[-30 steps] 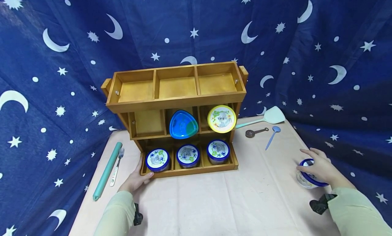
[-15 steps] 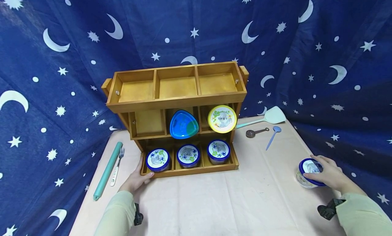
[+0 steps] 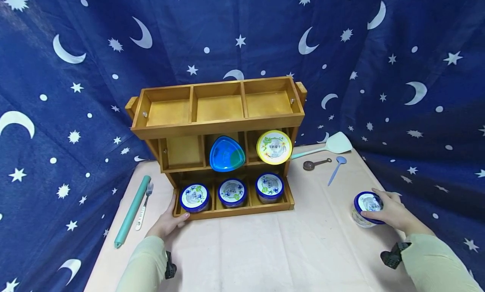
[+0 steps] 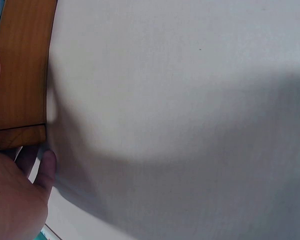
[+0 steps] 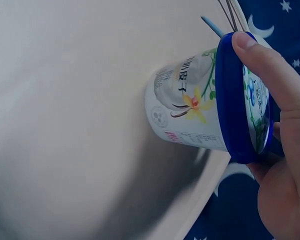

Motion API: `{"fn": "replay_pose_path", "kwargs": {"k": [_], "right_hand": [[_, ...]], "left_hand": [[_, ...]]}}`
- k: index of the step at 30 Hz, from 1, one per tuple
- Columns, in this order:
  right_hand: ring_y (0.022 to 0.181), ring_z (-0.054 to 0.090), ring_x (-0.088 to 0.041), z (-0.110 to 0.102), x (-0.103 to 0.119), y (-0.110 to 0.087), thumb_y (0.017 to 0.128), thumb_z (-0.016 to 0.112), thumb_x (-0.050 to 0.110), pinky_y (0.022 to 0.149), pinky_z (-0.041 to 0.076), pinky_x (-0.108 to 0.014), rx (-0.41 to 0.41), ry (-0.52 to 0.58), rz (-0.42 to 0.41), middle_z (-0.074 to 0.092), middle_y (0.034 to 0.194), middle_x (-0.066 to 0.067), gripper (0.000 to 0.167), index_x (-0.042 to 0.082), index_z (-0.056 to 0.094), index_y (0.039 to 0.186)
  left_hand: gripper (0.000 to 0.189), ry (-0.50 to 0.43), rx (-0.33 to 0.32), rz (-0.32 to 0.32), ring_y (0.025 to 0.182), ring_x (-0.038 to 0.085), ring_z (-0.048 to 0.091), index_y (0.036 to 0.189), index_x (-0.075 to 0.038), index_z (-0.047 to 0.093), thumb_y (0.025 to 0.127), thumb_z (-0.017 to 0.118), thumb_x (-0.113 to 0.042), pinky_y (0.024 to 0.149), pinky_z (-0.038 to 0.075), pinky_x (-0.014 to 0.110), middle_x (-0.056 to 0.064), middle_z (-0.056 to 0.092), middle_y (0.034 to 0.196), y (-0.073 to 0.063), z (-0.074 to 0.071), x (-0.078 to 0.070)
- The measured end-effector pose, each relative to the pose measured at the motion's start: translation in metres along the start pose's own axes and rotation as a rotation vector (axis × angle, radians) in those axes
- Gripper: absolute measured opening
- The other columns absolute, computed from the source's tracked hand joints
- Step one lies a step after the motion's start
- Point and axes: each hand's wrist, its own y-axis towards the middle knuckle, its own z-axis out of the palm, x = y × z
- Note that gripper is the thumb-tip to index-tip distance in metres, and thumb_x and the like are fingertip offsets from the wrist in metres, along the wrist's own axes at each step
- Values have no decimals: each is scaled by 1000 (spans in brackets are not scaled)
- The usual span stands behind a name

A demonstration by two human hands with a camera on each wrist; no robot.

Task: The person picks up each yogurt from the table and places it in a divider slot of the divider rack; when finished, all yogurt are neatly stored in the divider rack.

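Note:
In the head view, my left hand [image 3: 166, 221] grips the lower left corner of a three-tier wooden rack [image 3: 217, 128], thumb on the front edge. The left wrist view shows fingers round the wooden end [image 4: 22, 75]. My right hand [image 3: 394, 216] holds a white paper tub [image 3: 362, 219] by its blue lid [image 5: 231, 95]; a yellow flower is printed on its side. Whether its base touches the table cannot be told. Three blue-lidded tubs, one being the left tub [image 3: 195, 197], fill the bottom tier. A blue rounded-triangular container [image 3: 226, 154] and a yellow-lidded tub [image 3: 274, 147] occupy the middle tier.
Right of the rack lie a pale green spatula [image 3: 337, 143], a dark measuring spoon [image 3: 309, 165] and a small blue spoon [image 3: 340, 160]. A teal roll [image 3: 132, 212] and a fork [image 3: 145, 205] lie to its left. Star-patterned cloth [image 3: 242, 35] hangs behind.
My right hand shifted right and settled on the tub's lid, then moved left with the tub. The left hand and the rack have stayed put.

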Motion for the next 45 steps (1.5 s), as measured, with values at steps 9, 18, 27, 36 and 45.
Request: {"fn": "replay_pose_path", "kwargs": {"k": [9, 18, 27, 36, 45], "right_hand": [[117, 28, -58, 11, 23, 10, 70, 76, 51, 89, 29, -72, -10, -63, -109, 24, 131, -42, 106, -10, 26, 141], [117, 28, -59, 21, 41, 17, 64, 82, 45, 90, 28, -72, -43, -22, -164, 21, 133, -42, 110, -6, 24, 143], [121, 28, -54, 21, 81, 21, 64, 83, 43, 91, 30, -70, -77, 25, -226, 24, 136, -38, 111, -7, 23, 143], [123, 30, -49, 24, 121, 22, 62, 84, 43, 92, 32, -68, -40, 13, -342, 27, 138, -31, 109, -2, 28, 143], [120, 37, -40, 37, 160, 16, 58, 86, 42, 91, 39, -61, -4, 33, -461, 32, 137, -23, 105, 3, 35, 141]], "left_hand": [[110, 3, 0, -18, 133, 53, 14, 148, -28, -17, 79, 62, -60, 105, 12, 64, 30, 12, 149, 0, 1, -2], [108, 11, -6, -6, 132, 54, 15, 148, -26, -17, 81, 63, -57, 104, 14, 64, 31, 12, 149, 0, 1, -4], [108, 33, 2, -10, 131, 55, 15, 148, -24, -16, 82, 62, -58, 104, 15, 65, 32, 10, 149, 0, 1, -6], [110, 8, -1, -22, 132, 54, 14, 148, -26, -16, 80, 63, -59, 104, 14, 65, 30, 9, 150, 1, 3, -5], [107, 18, 5, -13, 132, 53, 15, 149, -23, -16, 83, 61, -57, 105, 15, 64, 31, 9, 150, 0, 0, 0]]}}
